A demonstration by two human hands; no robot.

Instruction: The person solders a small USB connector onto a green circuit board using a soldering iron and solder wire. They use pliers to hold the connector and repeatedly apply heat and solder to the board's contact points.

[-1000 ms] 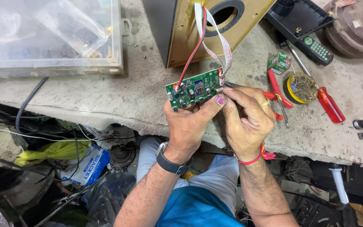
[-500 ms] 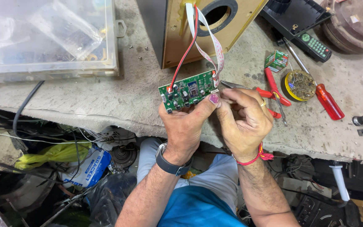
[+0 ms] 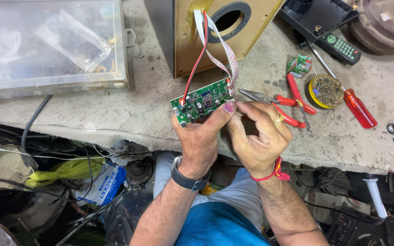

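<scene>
While pinched, circuit board point(image 3: 202, 101) in both hands.

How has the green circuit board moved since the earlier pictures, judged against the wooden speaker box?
Barely. The green circuit board in the left hand has stayed just below the wooden speaker box, under its round hole; any shift matches the camera's.

The left hand point(image 3: 200, 136) grips a green circuit board point(image 3: 202, 102) by its lower edge, thumb pressed on the board's right corner. The right hand point(image 3: 257, 136) is closed just beside it, fingertips meeting that same corner. A red wire point(image 3: 199, 54) and a flat ribbon cable point(image 3: 220, 50) (both rising from the board) run up to a wooden speaker box point(image 3: 251, 34) beyond the hands. Just past the right hand lie red-handled pliers point(image 3: 279, 101); 1 red screwdriver point(image 3: 349, 98) sits further right.
</scene>
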